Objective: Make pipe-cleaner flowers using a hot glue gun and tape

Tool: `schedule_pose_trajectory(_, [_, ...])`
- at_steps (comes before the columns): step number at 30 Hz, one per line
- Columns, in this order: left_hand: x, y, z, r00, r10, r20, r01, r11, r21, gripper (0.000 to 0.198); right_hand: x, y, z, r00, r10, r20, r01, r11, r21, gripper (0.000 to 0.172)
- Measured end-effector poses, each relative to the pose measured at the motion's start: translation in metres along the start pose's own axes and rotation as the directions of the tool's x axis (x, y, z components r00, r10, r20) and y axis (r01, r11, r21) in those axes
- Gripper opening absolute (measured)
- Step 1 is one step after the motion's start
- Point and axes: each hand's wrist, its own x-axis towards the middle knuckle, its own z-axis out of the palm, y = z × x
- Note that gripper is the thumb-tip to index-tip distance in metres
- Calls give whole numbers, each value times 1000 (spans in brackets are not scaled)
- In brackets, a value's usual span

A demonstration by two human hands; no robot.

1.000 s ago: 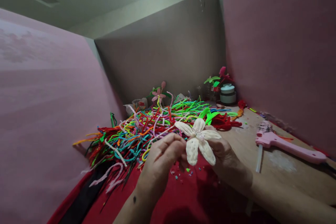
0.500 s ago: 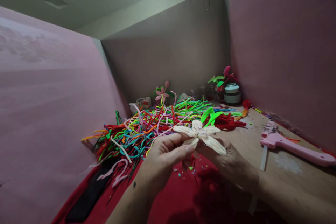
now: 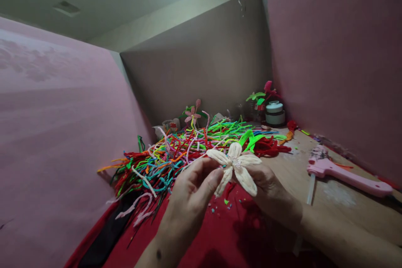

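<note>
Between my two hands is a cream-white five-petalled pipe cleaner flower (image 3: pixel 234 161), its face tilted up toward me. My left hand (image 3: pixel 198 184) is closed at the flower's left side, thumb and fingers near the left petals. Behind the right petals, my right hand (image 3: pixel 272 188) is closed on the flower, its fingertips hidden by them. Just beyond the flower lie bright green leaf shapes (image 3: pixel 250 140) and red pipe cleaners (image 3: pixel 272 146).
A heap of multicoloured pipe cleaners (image 3: pixel 176 150) spreads over the table's left and middle. At right lies a pink glue gun (image 3: pixel 348 176) with a glue stick (image 3: pixel 311 189). A pink flower (image 3: pixel 192 115) and a lidded jar (image 3: pixel 275 113) stand at the back. Red cloth (image 3: pixel 204 234) is below my hands.
The flower has turned in my hands, so its petals now spread more openly toward me. My left thumb has drawn back from the lower petal. The view has shifted slightly.
</note>
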Motion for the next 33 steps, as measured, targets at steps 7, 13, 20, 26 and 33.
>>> schedule_pose_trajectory(7, [-17,-8,21,609,789,82,-489,291,822,36,-5,4,3,999,53,-14,-53,999,-2,30])
schedule_pose_trajectory(13, [-10,-24,25,580,787,210,-519,158,840,30,-3,4,4,997,60,-47,-54,991,119,26])
schedule_pose_trajectory(20, [-10,-4,14,667,745,27,-538,457,708,50,1,-4,3,998,31,-62,-20,986,165,18])
schedule_pose_trajectory(26, [2,-10,13,833,546,91,-429,533,730,61,0,-6,2,998,43,-48,-37,991,129,17])
schedule_pose_trajectory(33, [1,-29,20,888,452,88,-403,669,624,66,-2,-3,1,1000,1,-16,0,998,61,20])
